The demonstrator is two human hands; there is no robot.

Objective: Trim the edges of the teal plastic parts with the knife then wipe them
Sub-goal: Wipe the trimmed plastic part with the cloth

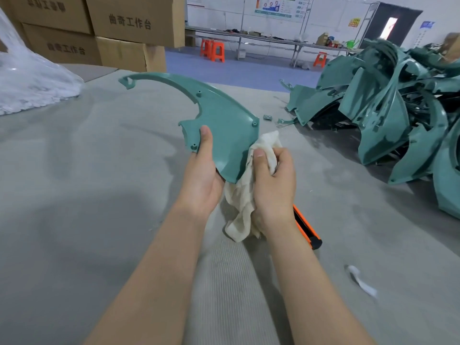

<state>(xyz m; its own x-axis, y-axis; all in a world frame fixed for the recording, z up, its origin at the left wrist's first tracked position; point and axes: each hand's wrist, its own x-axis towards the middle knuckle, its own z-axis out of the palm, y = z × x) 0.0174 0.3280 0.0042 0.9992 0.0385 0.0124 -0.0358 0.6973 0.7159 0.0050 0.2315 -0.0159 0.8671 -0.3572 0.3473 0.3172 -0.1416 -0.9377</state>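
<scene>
A person stands at a grey, felt-covered counter (99, 170) with both bare arms stretched out over its middle. The left hand (201, 180) holds up a curved, fin-shaped teal plastic part (224, 120) by its lower end. The thumb lies flat on the face turned toward the person, and the fingers are hidden behind the part. The part's long thin tip arcs away toward the counter's far left. The right hand (273, 185) is curled tight round a crumpled off-white cloth (242, 207) and presses the bunched top of it against the part's right edge. The loose end of the cloth hangs down between the two wrists.

An orange and black utility knife (307, 231) lies flat on the counter just under the right wrist, and neither hand touches it. Along the counter's right edge, up to the far right corner, sits a tangled heap of more teal plastic parts (385, 108). A small teal offcut (267, 117) lies beside its near side. A little white scrap (361, 282) lies toward the near right.

At the left edge a crinkled clear plastic bag (32, 83) bulges onto the counter. Behind it are stacked brown cardboard boxes (134, 21) with printed characters. Beyond the far edge, orange plastic stools (216, 52) stand on a blue floor.
</scene>
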